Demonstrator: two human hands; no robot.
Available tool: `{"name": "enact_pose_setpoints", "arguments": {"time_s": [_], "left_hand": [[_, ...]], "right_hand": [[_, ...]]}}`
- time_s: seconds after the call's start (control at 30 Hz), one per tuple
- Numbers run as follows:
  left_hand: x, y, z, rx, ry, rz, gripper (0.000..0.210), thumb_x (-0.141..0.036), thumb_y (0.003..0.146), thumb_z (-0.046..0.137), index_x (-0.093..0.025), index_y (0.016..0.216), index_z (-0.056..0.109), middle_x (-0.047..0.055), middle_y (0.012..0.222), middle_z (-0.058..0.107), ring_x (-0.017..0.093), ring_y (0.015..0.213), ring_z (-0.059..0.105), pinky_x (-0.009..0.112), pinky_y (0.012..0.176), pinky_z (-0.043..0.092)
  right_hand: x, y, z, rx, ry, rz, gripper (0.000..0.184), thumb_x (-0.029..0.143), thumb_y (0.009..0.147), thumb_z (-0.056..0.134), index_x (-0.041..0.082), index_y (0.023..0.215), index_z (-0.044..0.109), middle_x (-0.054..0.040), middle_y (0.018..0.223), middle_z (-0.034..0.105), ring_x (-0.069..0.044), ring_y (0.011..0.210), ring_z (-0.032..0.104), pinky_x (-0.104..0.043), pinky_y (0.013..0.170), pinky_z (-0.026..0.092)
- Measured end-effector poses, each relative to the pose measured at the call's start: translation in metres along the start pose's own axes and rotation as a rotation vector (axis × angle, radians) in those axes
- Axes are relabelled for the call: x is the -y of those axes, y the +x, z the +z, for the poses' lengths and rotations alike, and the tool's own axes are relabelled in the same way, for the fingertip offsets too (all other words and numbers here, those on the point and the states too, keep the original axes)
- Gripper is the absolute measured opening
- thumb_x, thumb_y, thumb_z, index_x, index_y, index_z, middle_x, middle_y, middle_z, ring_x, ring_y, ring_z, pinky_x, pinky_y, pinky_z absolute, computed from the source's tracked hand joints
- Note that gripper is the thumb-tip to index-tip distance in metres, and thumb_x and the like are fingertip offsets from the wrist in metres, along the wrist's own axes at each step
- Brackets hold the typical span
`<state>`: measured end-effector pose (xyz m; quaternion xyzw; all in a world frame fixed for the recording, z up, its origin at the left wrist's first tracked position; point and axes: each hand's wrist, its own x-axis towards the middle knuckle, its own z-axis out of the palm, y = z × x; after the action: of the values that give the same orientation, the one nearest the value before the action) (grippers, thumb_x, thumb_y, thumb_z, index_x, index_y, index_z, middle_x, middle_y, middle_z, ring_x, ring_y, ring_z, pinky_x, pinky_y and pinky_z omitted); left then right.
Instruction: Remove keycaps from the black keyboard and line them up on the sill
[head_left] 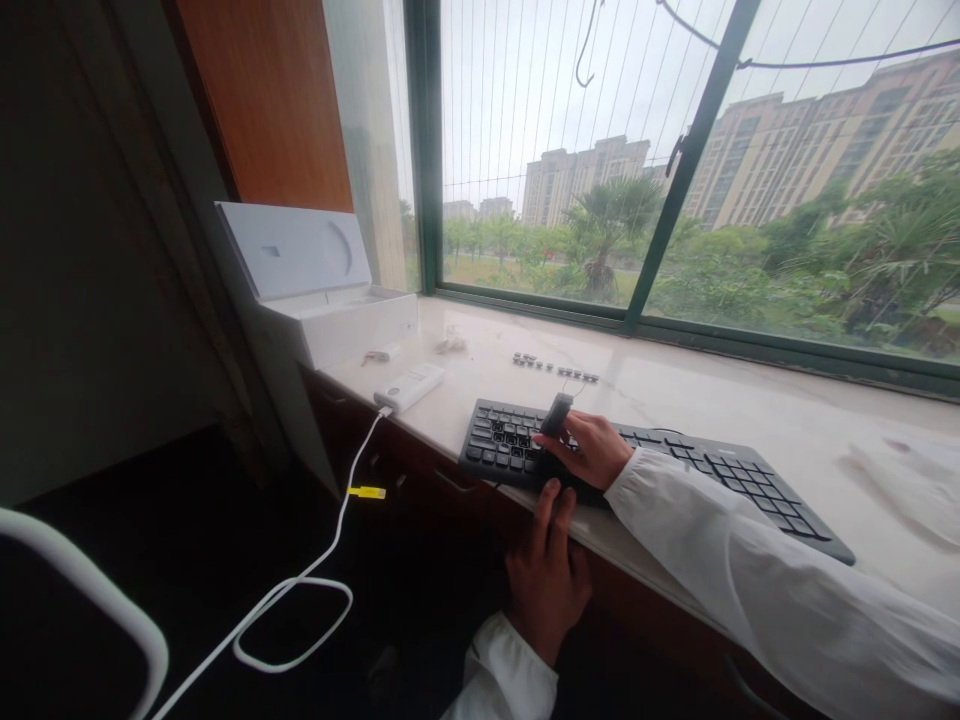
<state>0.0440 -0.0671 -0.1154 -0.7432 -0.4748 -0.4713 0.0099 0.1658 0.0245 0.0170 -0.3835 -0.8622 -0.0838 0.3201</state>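
Observation:
A black keyboard (720, 470) lies along the front edge of the worktop, with several keycaps off its left part and bare key sockets showing. My right hand (596, 450) is closed around a dark keycap puller (556, 415), held upright over those sockets. A thin wire loop sticks out of the tool's upper end; its lower end is hidden by my fingers. Two stretched fingers of my left hand (551, 570) rest at the keyboard's front edge, below the right hand. Behind the keyboard, loose keycaps (555, 367) lie in short rows.
An open white box (352, 325) stands at the left by the window. In front of it lies a white power bank (409, 387) with a white cable (341, 510) hanging off the edge. Clear plastic wrapping (911, 485) sits at the right.

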Motion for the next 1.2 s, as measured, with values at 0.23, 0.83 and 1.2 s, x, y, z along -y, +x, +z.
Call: {"name": "enact_pose_setpoints", "arguments": {"time_s": [0.23, 0.83, 1.2], "left_hand": [[0.0002, 0.0005, 0.0012, 0.0, -0.016, -0.001, 0.071, -0.006, 0.077, 0.049, -0.025, 0.144, 0.037, 0.003, 0.149, 0.043, 0.019, 0.121, 0.056, 0.028, 0.091, 0.054], [-0.0001, -0.0007, 0.0, 0.007, 0.001, -0.004, 0.071, -0.006, 0.077, 0.048, -0.026, 0.145, 0.036, 0.003, 0.148, 0.043, 0.019, 0.122, 0.055, 0.029, 0.089, 0.055], [0.0009, -0.0019, 0.0033, 0.001, 0.006, 0.001, 0.068, -0.008, 0.079, 0.046, -0.025, 0.145, 0.036, 0.004, 0.149, 0.042, 0.019, 0.122, 0.055, 0.028, 0.09, 0.054]], "right_hand": [[-0.0007, -0.0005, 0.0008, 0.023, 0.017, 0.035, 0.03, 0.044, 0.093, 0.051, 0.019, 0.077, 0.057, -0.0034, 0.066, 0.061, -0.014, 0.057, 0.056, -0.026, 0.056, 0.044], [-0.0019, 0.0015, 0.0027, 0.083, 0.054, 0.09, 0.03, 0.045, 0.092, 0.051, 0.019, 0.079, 0.057, -0.0035, 0.068, 0.062, -0.015, 0.057, 0.057, -0.026, 0.055, 0.044], [-0.0041, 0.0011, 0.0033, 0.098, 0.053, 0.097, 0.029, 0.046, 0.092, 0.051, 0.019, 0.081, 0.058, -0.004, 0.07, 0.064, -0.015, 0.059, 0.059, -0.026, 0.057, 0.045]]}}
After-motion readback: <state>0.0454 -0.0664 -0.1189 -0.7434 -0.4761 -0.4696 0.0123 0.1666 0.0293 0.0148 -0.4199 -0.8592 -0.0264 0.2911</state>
